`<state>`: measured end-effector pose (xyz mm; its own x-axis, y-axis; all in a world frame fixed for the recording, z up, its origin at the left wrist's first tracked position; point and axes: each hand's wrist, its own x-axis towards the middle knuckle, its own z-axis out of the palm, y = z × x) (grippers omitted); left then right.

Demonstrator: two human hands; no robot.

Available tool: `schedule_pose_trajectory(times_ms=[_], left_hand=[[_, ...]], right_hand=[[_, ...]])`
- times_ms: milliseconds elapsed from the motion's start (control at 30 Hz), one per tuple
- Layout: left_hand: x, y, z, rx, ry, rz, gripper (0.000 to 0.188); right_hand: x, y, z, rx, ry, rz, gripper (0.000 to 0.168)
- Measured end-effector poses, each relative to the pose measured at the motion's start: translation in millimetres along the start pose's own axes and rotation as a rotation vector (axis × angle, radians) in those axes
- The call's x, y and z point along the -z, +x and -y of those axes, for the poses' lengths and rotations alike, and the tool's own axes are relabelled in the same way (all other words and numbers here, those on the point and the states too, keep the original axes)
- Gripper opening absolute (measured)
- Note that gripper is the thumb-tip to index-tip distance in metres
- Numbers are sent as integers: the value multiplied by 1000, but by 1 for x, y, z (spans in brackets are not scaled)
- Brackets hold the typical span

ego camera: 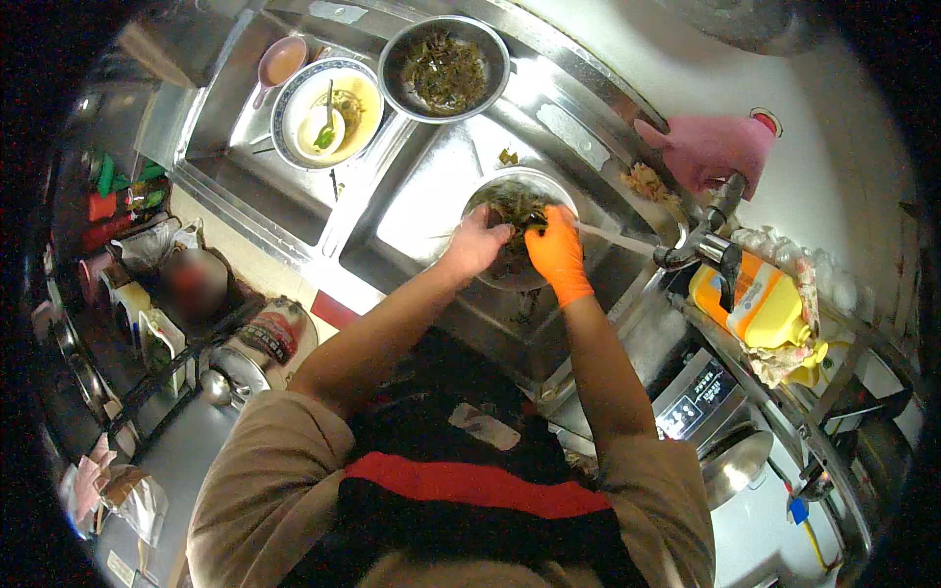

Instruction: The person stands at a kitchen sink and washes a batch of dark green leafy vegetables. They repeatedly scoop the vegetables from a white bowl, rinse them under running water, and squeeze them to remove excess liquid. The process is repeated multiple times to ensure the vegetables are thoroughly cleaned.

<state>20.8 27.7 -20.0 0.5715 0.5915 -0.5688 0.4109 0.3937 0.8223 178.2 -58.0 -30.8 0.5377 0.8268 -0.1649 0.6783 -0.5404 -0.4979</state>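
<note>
A metal bowl [566,192] stands in the right basin of a stainless steel sink [412,213], holding wet, dark leafy greens [518,200]. Bare and reaching in from the left, my left hand [476,242] grips part of the greens at the bowl's near side. Across from it, my right hand [559,250], in an orange rubber glove, has its fingers curled on the same greens. The fingertips of both hands are partly hidden among the leaves. From the tap [684,256] at the right, a stream of water [616,237] runs towards the bowl.
Another metal bowl of greens [445,73] rests at the sink's back. The left basin holds a patterned bowl [283,143] with a small bowl and spoon inside, beside a pink ladle [283,60]. A pink rubber glove [709,151] and yellow jug [764,309] are at right.
</note>
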Motion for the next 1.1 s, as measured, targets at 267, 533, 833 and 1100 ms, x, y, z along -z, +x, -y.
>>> schedule_pose_trajectory(times_ms=[267, 533, 833, 1100], left_hand=[[-29, 74, 55, 668, -1002, -7, 67], [-27, 39, -25, 313, -545, -192, 29], [-13, -17, -30, 101, -334, -104, 60], [-15, 80, 51, 498, -1221, -6, 59]], right_hand=[[-59, 39, -6, -280, 572, 445, 34], [6, 9, 58, -328, 185, -45, 56], [-10, 18, 10, -169, 118, 33, 52], [-28, 33, 30, -285, 677, 429, 24]])
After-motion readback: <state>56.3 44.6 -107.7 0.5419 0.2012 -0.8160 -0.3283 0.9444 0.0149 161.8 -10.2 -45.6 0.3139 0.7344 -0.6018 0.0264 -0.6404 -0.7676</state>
